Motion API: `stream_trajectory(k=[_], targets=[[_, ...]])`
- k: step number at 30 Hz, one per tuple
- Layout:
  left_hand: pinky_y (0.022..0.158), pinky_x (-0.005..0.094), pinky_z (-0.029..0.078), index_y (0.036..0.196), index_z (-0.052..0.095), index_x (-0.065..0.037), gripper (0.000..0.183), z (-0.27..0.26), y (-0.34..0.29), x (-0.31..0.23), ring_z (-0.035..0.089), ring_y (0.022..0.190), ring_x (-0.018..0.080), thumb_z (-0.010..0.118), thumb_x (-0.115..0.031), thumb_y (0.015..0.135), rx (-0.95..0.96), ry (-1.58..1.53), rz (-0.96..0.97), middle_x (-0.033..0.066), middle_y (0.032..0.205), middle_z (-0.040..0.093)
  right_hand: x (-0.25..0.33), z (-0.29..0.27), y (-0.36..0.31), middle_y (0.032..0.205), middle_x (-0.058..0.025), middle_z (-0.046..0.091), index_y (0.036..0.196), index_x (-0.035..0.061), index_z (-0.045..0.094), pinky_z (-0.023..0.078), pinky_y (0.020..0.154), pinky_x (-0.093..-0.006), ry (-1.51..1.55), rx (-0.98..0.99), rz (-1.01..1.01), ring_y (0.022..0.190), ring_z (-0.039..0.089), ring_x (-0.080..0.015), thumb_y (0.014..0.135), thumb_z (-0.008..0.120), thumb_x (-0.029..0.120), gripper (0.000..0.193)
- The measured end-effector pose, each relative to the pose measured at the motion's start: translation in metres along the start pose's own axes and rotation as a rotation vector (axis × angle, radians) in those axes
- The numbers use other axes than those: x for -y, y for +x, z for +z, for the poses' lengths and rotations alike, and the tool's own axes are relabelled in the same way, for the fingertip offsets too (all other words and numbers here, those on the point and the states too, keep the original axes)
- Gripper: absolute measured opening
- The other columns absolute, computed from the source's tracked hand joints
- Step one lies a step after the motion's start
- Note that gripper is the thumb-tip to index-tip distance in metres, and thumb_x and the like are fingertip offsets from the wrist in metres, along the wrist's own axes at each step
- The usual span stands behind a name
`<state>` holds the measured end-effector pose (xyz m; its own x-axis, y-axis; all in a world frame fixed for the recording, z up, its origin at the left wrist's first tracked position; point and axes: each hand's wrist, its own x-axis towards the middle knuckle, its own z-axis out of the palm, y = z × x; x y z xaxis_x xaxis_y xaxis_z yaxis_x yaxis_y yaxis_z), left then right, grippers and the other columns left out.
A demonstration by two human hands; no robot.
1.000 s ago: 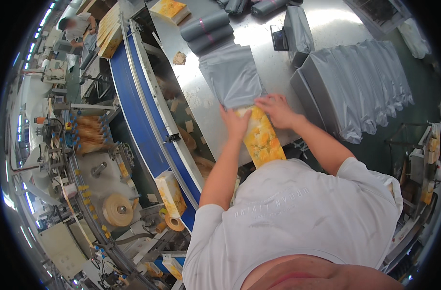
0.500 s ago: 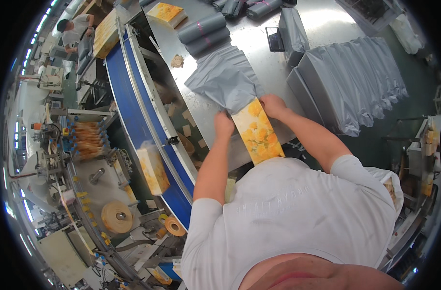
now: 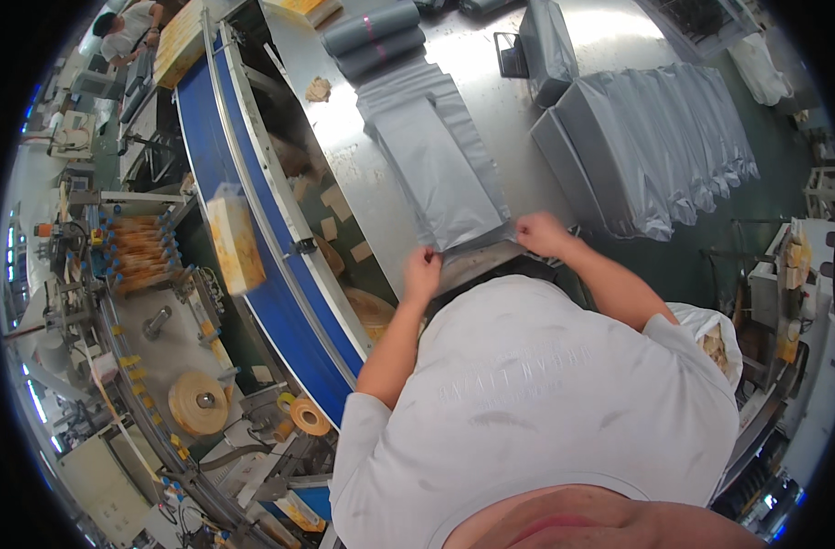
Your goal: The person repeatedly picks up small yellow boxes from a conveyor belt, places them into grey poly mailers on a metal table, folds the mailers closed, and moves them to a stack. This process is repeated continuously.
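Observation:
A grey plastic mailing bag [image 3: 449,178] lies on the metal table in front of me, with a long box shape showing through it; the box itself is hidden. My left hand [image 3: 424,267] pinches the left corner of the bag's near, open edge. At the opposite corner, my right hand [image 3: 542,234] has its fingers closed on the same edge. The edge is drawn fairly straight between the two hands, close to the table's near side.
On the right stand several filled grey bags [image 3: 655,156] in a row. Rolls of grey bags [image 3: 372,41], a dark flat device [image 3: 511,55] and crumpled brown paper [image 3: 318,89] lie farther back. A blue conveyor [image 3: 294,293] runs at left, beside a yellow floral pack [image 3: 235,240]. A co-worker [image 3: 125,32] is far left.
The yellow floral box between my hands has gone inside the grey bag. The bag is now stretched out flatter and nearer to me, and both hands have come down toward my body.

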<state>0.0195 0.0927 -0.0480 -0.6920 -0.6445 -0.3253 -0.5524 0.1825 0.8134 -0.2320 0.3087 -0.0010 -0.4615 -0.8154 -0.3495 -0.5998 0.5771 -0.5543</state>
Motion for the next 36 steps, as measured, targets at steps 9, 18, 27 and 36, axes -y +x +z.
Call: stream_trajectory(k=[9,18,27,36], targets=[[0.070,0.0340,0.052,0.102,0.077,0.001,0.014,0.007,-0.029,0.037,0.065,0.072,0.0145,0.072,-0.010,0.095,-0.126,-0.148,-0.035,0.0088,0.081,0.074,0.113,0.037,0.033,0.104,-0.0094,0.068,0.109,0.0117,0.072,0.056,0.086,-0.0451,-0.045,-0.075,-0.605,0.104,0.067,-0.0338,0.089,0.075,0.017,0.021],[0.074,0.0334,0.055,0.105,0.076,0.003,0.015,0.003,-0.031,0.024,0.070,0.077,0.0172,0.068,-0.004,0.094,-0.011,-0.331,-0.154,0.0094,0.083,0.075,0.111,0.080,0.022,0.088,-0.0094,0.063,0.090,0.0106,0.066,0.054,0.073,-0.0509,-0.075,-0.022,-0.713,0.086,0.066,-0.0361,0.087,0.074,0.017,0.011],[0.109,0.0448,0.048,0.121,0.067,-0.007,0.041,-0.044,-0.034,-0.012,0.056,0.135,0.0320,0.072,-0.001,0.081,-0.137,0.389,0.600,0.0158,0.144,0.059,-0.081,0.011,-0.148,0.113,-0.0165,0.075,0.113,0.0100,0.077,0.060,0.092,-0.0485,-0.736,0.897,0.194,0.113,0.072,-0.0363,0.089,0.071,0.019,0.027],[0.124,0.0461,0.040,0.111,0.067,-0.005,0.027,-0.072,0.038,-0.027,0.048,0.149,0.0301,0.066,-0.011,0.085,0.219,0.896,1.312,0.0139,0.154,0.056,0.027,-0.052,0.034,0.151,-0.0079,0.059,0.129,0.0087,0.068,0.046,0.116,-0.0435,-0.666,-0.174,-1.137,0.145,0.052,-0.0314,0.084,0.065,0.005,0.046]])
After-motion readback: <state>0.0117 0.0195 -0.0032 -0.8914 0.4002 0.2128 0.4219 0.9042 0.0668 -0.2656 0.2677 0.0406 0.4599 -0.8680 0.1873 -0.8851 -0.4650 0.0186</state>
